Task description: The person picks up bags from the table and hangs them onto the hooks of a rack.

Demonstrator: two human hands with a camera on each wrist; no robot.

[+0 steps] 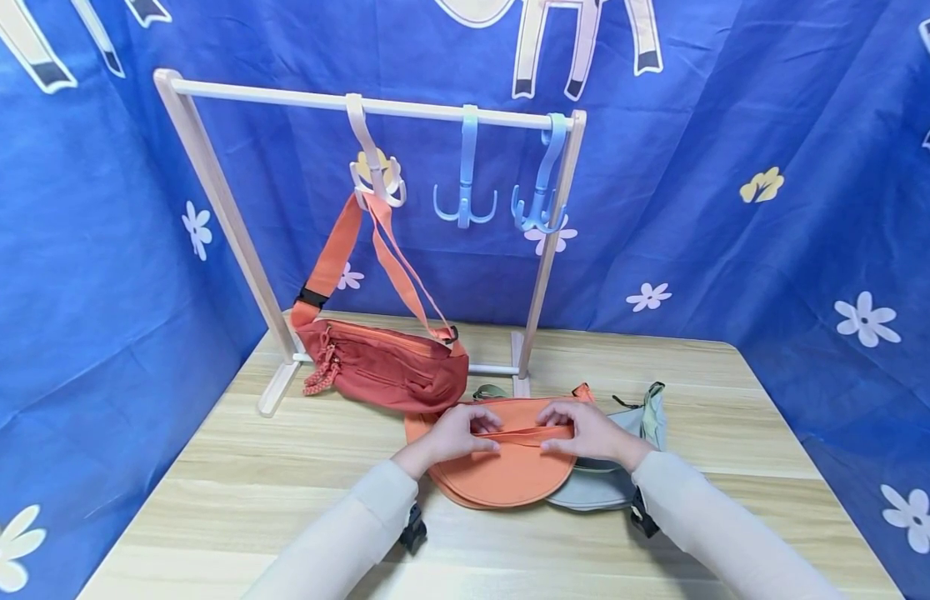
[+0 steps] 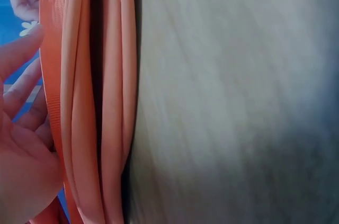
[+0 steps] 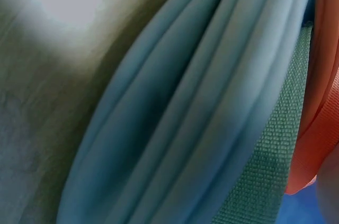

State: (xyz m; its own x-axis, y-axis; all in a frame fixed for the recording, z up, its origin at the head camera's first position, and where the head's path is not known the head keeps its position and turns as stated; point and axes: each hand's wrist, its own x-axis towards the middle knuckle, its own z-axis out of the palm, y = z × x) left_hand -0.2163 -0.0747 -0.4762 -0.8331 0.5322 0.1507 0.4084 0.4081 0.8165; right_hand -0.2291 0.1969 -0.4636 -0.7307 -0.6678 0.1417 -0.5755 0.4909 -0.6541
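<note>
A rounded orange waist bag (image 1: 502,479) lies on the table with an orange strap (image 1: 528,435) running across it. My left hand (image 1: 459,433) holds the strap's left part, fingers curved behind it and thumb in front. On the right part, my right hand (image 1: 587,429) holds the same strap in a similar curve. The left wrist view shows the strap (image 2: 52,49) close against my left hand (image 2: 24,144), beside the bag's folded orange edges (image 2: 111,75). Beneath my right forearm lies a grey-blue bag (image 1: 596,490) with a green strap (image 1: 652,412), partly covered by the orange bag.
Behind the bags stands a wooden rack (image 1: 225,204). Its rail carries a white hook (image 1: 371,154), a blue hook (image 1: 467,171) and another blue hook (image 1: 543,179). A dark red waist bag (image 1: 386,367) hangs from the white hook by its orange strap, near my left hand.
</note>
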